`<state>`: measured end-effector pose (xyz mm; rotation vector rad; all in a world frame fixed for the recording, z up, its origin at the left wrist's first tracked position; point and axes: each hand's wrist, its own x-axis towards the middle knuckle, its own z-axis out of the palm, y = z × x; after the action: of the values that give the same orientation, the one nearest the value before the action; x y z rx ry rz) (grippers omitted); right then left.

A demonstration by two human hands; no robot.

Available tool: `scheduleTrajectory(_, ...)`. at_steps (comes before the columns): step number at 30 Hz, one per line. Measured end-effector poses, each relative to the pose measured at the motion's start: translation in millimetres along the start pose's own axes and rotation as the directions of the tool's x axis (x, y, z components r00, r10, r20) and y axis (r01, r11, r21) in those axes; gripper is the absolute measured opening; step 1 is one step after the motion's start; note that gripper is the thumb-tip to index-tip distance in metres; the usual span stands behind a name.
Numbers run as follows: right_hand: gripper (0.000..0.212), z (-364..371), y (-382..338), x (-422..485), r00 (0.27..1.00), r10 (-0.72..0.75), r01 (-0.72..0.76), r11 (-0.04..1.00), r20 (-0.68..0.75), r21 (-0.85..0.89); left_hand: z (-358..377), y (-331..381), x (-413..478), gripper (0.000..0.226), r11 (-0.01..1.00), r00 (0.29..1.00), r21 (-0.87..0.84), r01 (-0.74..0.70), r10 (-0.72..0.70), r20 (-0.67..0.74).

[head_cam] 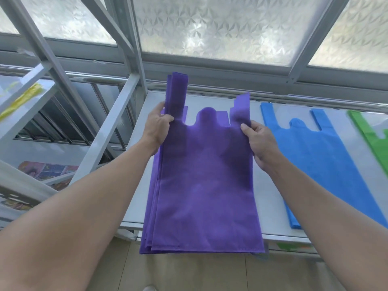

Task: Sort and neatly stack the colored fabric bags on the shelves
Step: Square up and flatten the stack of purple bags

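A person stands at a white shelf (270,196) in front of a frosted window (220,28). Both arms reach out over the shelf.

The left hand (158,128) grips a purple bag (205,175) at its top left corner, just under the left handle strap. The thumb lies on the front of the cloth and the fingers curl round behind it. The right hand (259,141) pinches the same bag at its top right corner, with the thumb on top and the fingers under the edge. The top of the bag is lifted up a little toward the window. Its left strap stands up tall and the right strap is shorter and blurry.

Under this bag is a purple pile (147,227) of more bags. Their edges peek out along the left side and at the near left corner. The near end of the bags hangs just past the near edge of the shelf. I cannot tell if the hands hold one bag or a few.

To the right on the same shelf lie the blue bags (315,160), flat, with their straps pointing to the far side. They sit near the purple ones but do not touch them. Further right are the green bags (373,139), partly cut off by the edge of the view.

On the far left, a yellow bag (23,99) lies on another shelf, behind grey metal bars (105,127). A tan tiled floor (189,271) shows below.
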<state>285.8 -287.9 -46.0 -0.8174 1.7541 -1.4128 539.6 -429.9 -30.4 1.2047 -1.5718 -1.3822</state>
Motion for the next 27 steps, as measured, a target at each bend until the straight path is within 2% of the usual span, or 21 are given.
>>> scheduleTrajectory(4, 0.019, -4, 16, 0, 0.993, 0.054, -0.080, 0.965, -0.108, -0.250, 20, -12, 11, 0.043, 0.940, 0.998, 0.336, 0.054, -0.041, -0.045)
scheduleTrajectory(8, 0.014, -5, 20, 7, 0.988, 0.062, -0.111, 0.921, -0.141, -0.373, 33, -30, 14, 0.008, 0.844, 0.994, 0.529, 0.087, -0.042, -0.096)
scheduleTrajectory(10, 0.014, -6, 16, 11, 0.988, 0.050, -0.113, 0.877, -0.145, -0.468, 37, -35, 16, 0.022, 0.785, 0.993, 0.612, 0.095, -0.028, -0.119)
scheduleTrajectory(12, 0.023, -6, 12, 16, 0.988, 0.041, -0.123, 0.803, -0.152, -0.584, 41, -35, 17, 0.036, 0.736, 0.988, 0.668, 0.112, -0.011, -0.154)
scheduleTrajectory(15, 0.034, -4, 8, 30, 0.984, 0.052, -0.162, 0.664, -0.171, -0.730, 47, -26, 23, 0.044, 0.690, 0.982, 0.702, 0.176, -0.069, -0.178)
scheduleTrajectory(17, 0.045, -2, 4, 40, 0.977, 0.095, -0.208, 0.629, -0.192, -0.749, 50, -18, 30, 0.042, 0.686, 0.969, 0.685, 0.245, -0.144, -0.201)
scheduleTrajectory(21, 0.044, 4, -4, 49, 0.962, 0.162, -0.270, 0.653, -0.218, -0.707, 52, -4, 34, 0.014, 0.754, 0.957, 0.590, 0.289, -0.215, -0.193)
scheduleTrajectory(24, 0.041, 5, -5, 49, 0.955, 0.200, -0.298, 0.675, -0.221, -0.675, 53, -4, 32, 0.018, 0.778, 0.956, 0.556, 0.292, -0.213, -0.203)
scheduleTrajectory(26, 0.036, 5, -4, 48, 0.960, 0.185, -0.280, 0.679, -0.211, -0.679, 53, -4, 31, 0.010, 0.775, 0.955, 0.561, 0.291, -0.200, -0.220)
scheduleTrajectory(27, 0.033, 5, -3, 46, 0.965, 0.166, -0.261, 0.691, -0.204, -0.674, 53, -6, 31, 0.025, 0.774, 0.955, 0.564, 0.288, -0.188, -0.230)
